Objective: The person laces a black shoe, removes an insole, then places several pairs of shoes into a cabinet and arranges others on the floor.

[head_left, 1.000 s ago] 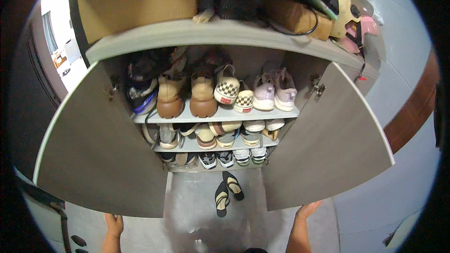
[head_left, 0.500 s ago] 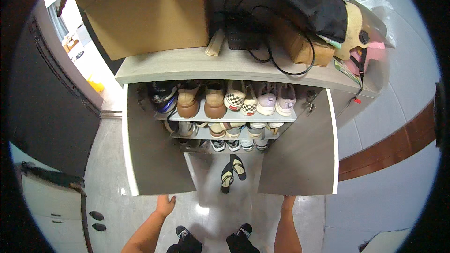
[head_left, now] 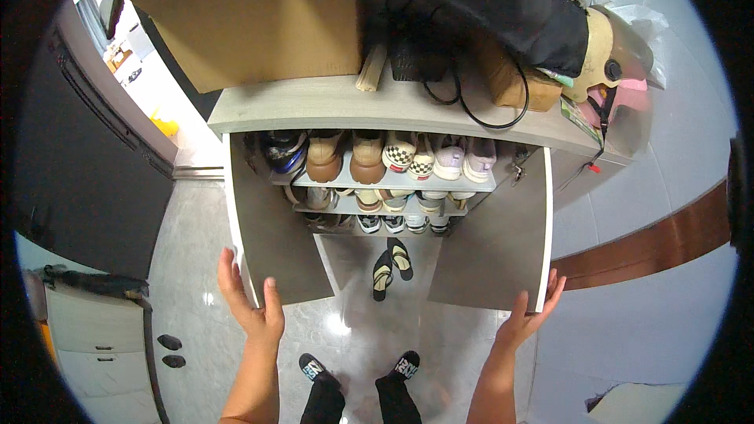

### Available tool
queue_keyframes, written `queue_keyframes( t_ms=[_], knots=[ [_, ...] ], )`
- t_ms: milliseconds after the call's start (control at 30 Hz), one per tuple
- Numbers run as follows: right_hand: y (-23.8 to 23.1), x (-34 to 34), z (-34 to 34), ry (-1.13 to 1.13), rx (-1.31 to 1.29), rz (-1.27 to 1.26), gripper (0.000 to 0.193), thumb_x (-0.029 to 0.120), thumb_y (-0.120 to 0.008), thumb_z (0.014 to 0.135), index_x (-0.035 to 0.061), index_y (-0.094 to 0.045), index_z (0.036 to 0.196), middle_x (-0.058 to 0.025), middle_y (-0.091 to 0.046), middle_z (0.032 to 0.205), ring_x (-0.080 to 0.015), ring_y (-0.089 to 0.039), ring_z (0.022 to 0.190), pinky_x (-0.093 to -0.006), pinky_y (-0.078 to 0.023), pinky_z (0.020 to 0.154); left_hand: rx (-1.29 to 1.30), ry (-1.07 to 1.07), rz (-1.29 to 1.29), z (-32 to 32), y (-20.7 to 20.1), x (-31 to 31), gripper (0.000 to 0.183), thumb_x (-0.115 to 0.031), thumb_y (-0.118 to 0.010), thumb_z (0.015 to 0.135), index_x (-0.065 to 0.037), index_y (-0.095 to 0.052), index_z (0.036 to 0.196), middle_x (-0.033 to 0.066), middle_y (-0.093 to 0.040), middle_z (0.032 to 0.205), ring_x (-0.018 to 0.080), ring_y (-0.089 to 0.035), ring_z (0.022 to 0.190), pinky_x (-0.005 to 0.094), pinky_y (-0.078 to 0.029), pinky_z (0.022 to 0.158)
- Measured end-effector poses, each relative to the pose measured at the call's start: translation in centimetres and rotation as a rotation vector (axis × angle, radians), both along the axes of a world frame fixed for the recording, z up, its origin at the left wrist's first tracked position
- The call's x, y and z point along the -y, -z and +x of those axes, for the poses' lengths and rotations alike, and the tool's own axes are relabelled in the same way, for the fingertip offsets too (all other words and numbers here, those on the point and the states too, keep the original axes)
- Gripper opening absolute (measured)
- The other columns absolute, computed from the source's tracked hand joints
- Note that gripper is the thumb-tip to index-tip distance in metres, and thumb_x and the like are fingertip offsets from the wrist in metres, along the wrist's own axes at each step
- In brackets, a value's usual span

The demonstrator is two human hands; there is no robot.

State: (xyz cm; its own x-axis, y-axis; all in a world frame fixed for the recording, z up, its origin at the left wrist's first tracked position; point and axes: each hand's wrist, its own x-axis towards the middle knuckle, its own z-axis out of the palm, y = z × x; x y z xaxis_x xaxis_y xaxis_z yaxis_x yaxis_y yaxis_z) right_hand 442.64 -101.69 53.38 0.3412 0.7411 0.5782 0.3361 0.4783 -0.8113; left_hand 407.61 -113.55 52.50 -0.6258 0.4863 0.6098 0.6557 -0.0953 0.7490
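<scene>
Both doors of a shoe cabinet stand ajar toward me. My left hand [head_left: 253, 308] is at the lower front corner of the left door [head_left: 279, 220], fingers stretched along its outer side and thumb apart on the inner side. At the right door [head_left: 495, 235], my right hand [head_left: 528, 322] is likewise spread around the lower corner, with the edge between thumb and fingers. Neither hand is clenched. Pairs of shoes fill the shelves [head_left: 377, 182] inside: brown ones [head_left: 323, 161], checkered ones [head_left: 399, 153], pale lilac ones [head_left: 449, 159] and several below.
Black sandals [head_left: 382, 275] lie on the tiled floor below the cabinet. On its top [head_left: 290, 110] stand a cardboard box [head_left: 251, 23], black cables [head_left: 503, 122], a black cloth [head_left: 503, 8] and a visored helmet [head_left: 601, 55]. A dark door [head_left: 86, 157] is at the left.
Both hands have moved up and outward, from below the doors to their outer edges, with fingers now spread. The doors appear swung slightly inward. My view has shifted a little.
</scene>
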Motion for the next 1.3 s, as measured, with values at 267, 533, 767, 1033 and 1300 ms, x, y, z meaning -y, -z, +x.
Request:
queue_keyframes(
  t_ms=[267, 533, 767, 1033, 1300],
  knots=[
    [0.4, 0.7, -2.3, 0.029, -0.004, -0.096, 0.058, 0.017, -0.054, 0.091, -0.0007, -0.029, 0.14, -0.0152, -0.04, 0.136, -0.0211, -0.043, 0.119, -0.0329, -0.032, 0.101, -0.254, 0.126, -0.209, 0.5, -1.3, -0.5, 0.035, 0.011, -0.049, 0.066, 0.001, -0.06, 0.098, 0.0256, -0.037, 0.138, 0.0415, -0.032, 0.131, 0.0457, -0.026, 0.106],
    [1.9, -2.7, -13.1, 0.088, 0.435, -0.088, 0.063, 0.001, -0.051, 0.083, 0.0001, -0.025, 0.14, -0.0231, -0.027, 0.141, -0.0366, -0.03, 0.129, -0.0403, -0.027, 0.106, -0.342, 0.123, -0.201, -1.0, -1.2, -0.3, 0.023, 0.004, -0.053, 0.063, 0.0, -0.06, 0.084, 0.0275, -0.041, 0.134, 0.0442, -0.038, 0.125, 0.0488, -0.029, 0.104],
    [0.6, -9.4, -20.5, 0.161, 0.718, -0.167, 0.07, 0.017, -0.066, 0.08, 0.0039, -0.027, 0.136, -0.0348, -0.01, 0.141, -0.0481, -0.021, 0.131, -0.0489, -0.026, 0.105, -0.257, 0.173, -0.127, -5.1, 0.2, 2.7, 0.02, 0.008, -0.048, 0.062, 0.002, -0.06, 0.077, 0.0302, -0.043, 0.132, 0.0424, -0.04, 0.126, 0.0447, -0.032, 0.104],
    [1.0, -10.7, -20.9, 0.172, 0.777, -0.071, 0.081, 0.031, -0.075, 0.072, 0.0088, -0.03, 0.135, -0.0401, -0.004, 0.14, -0.0532, -0.015, 0.131, -0.0573, -0.023, 0.103, -0.178, 0.189, -0.071, -5.2, -0.1, 3.1, 0.018, 0.009, -0.047, 0.065, 0.003, -0.06, 0.077, 0.0336, -0.041, 0.132, 0.0412, -0.039, 0.128, 0.0432, -0.031, 0.105],
    [-1.9, -9.1, -16.2, -0.006, 0.89, -0.044, 0.068, 0.026, -0.074, 0.07, 0.0225, -0.042, 0.129, -0.0341, -0.018, 0.14, -0.0506, -0.024, 0.128, -0.0558, -0.026, 0.102, -0.194, 0.162, -0.11, -3.8, -0.2, 2.0, 0.018, 0.009, -0.048, 0.065, 0.003, -0.059, 0.077, 0.0327, -0.039, 0.134, 0.0407, -0.039, 0.127, 0.0412, -0.033, 0.103]
  ],
)
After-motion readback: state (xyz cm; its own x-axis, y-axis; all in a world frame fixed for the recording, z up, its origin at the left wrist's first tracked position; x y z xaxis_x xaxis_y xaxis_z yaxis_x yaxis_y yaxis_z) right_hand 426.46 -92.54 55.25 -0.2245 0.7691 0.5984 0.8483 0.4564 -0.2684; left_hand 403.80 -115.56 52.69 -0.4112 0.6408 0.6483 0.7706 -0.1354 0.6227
